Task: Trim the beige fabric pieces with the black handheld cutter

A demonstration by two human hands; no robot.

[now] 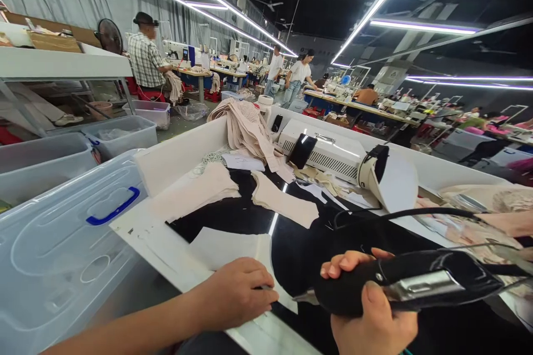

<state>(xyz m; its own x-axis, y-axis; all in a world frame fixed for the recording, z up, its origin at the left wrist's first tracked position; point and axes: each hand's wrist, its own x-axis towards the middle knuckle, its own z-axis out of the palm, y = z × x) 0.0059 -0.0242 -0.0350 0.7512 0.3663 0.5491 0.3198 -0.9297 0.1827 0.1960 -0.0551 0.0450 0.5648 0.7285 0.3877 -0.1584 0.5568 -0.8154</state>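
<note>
Right hand (372,310): it is closed around the black handle of a hand-held cutting tool (410,283), thumb on the near side, fingertips curled over the top. The tool lies almost level, its metal nose pointed to the left, low over the table.

Left hand (237,291): it is laid palm down on a pale fabric piece (225,249), fingers bent and close together. Nothing is gripped; the cloth is only pressed flat against the glossy black table top (233,216).

Tool cable: a black cord (416,213) is led away from the tool to the right, over the table.

Fabric: two more beige cut pieces (285,202) are spread further back, and a beige pile (245,127) is heaped behind them, near a white machine housing (328,152).

Surroundings: clear plastic bins with a blue handle (112,211) are placed at the left. Other people are seated and standing at distant sewing tables.

Advice for the work in hand: the cloth should be kept flat and taut, in my judgement. The pressing fingers should be held well apart from the metal nose, and the cord kept off the fabric.
</note>
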